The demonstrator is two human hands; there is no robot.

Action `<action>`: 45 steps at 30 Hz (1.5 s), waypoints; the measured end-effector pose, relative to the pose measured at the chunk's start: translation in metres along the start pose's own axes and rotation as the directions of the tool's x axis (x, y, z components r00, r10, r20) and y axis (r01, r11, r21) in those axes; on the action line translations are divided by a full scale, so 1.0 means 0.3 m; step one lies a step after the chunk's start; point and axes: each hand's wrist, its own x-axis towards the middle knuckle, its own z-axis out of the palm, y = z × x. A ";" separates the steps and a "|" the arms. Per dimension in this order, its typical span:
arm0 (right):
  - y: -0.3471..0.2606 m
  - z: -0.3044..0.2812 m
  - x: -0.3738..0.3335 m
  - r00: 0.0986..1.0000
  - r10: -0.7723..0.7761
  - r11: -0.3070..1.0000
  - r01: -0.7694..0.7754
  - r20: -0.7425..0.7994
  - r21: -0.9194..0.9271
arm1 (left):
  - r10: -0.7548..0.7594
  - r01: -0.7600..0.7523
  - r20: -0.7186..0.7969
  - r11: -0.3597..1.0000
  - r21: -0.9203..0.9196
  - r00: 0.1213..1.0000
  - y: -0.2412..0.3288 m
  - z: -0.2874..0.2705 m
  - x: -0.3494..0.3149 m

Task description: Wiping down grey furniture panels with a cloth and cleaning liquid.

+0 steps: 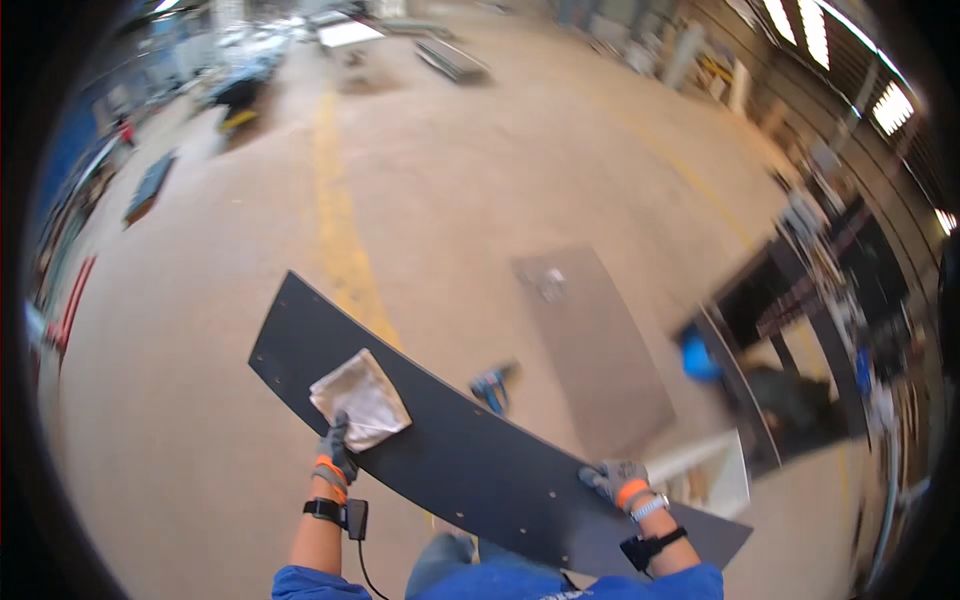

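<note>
A long dark grey panel with small holes along its edges slants across in front of me, its far end up at the left. My left hand, in a grey glove, is closed at the panel's near edge and pinches a folded whitish cloth. That cloth lies on the panel's upper face. Whether the left fingers also grip the panel is hidden. My right hand, gloved as well, is closed over the panel's far edge toward its right end, with the fingers on the upper face.
On the floor beyond the panel lies a blue and black cordless drill. A flat brown board with a small clear bag on it is farther right. Nearby stand a white open box, a dark frame and a blue object.
</note>
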 end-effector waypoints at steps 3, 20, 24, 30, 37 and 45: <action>0.038 -0.007 0.188 0.985 -0.131 0.988 0.120 -0.111 -0.099 | 0.104 -0.127 -0.149 0.981 -0.150 0.983 -0.042 -0.030 -0.026; -0.345 -0.430 1.170 0.758 -0.636 0.689 0.643 0.145 -0.335 | 0.417 -0.668 -0.558 0.637 -0.384 0.718 -0.230 0.006 0.003; -0.580 -0.508 1.297 0.719 -0.659 0.611 0.683 0.222 -0.400 | 0.318 -0.660 -0.628 0.611 -0.437 0.710 -0.178 -0.061 0.095; -0.959 -0.714 1.465 0.759 -0.628 0.643 0.632 0.175 -0.434 | 0.259 -0.684 -0.774 0.672 -0.285 0.577 0.297 -0.053 0.287; -1.402 -0.844 1.677 0.812 -0.573 0.753 0.575 0.112 -0.320 | 0.361 -0.698 -0.764 0.698 -0.159 0.535 0.837 -0.208 0.707; -1.892 -1.026 1.998 0.773 -0.620 0.690 0.618 0.133 -0.378 | 0.281 -0.671 -0.770 0.701 -0.243 0.573 1.228 -0.289 1.011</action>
